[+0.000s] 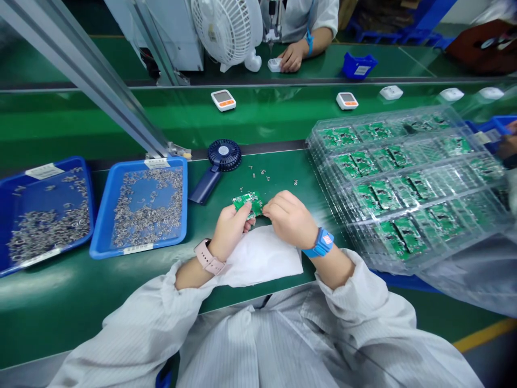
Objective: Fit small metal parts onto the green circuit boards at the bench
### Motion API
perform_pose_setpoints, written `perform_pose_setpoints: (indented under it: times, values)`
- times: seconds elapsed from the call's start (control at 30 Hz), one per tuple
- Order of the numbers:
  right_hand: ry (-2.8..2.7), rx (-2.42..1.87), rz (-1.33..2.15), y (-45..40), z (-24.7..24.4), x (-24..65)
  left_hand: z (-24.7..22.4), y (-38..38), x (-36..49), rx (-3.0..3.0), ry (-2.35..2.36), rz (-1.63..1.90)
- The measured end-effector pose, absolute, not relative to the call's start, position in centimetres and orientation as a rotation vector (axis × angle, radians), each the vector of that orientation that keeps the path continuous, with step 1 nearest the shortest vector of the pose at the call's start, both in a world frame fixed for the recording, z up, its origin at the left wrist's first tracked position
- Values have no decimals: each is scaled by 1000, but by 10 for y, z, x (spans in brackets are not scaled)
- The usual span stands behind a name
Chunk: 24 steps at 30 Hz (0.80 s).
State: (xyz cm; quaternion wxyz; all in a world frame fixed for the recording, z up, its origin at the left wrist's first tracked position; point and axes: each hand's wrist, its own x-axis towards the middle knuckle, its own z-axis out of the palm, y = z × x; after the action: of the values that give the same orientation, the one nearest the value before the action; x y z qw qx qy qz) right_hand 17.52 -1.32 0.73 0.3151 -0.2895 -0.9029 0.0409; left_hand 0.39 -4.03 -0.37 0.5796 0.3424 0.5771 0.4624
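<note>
A small green circuit board is held over the table in my left hand, its thumb pressed on the board's face. At the board's right edge, my right hand has its fingers pinched together; whatever may be between them is too small to make out. Below both hands lies a white cloth. Several tiny metal parts are scattered on the green table just beyond the board. To the left, a blue tray and a darker blue tray contain many small metal pieces.
A dark blue handheld fan lies behind my left hand. Stacked clear plastic trays with green boards stand at the right. White devices sit on the green strip beyond. A co-worker's hand is across the line, beside a white fan.
</note>
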Motion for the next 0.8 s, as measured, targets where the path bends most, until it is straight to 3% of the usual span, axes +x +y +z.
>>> perform_pose_setpoints:
  times: [0.5,0.8]
  values:
    - [-2364,-986,119,-9,12,187,-8,-41,1,710,1241,1144]
    - [-2222,-945,356,-10,15,184,-8,-42,2,774,1295,1114]
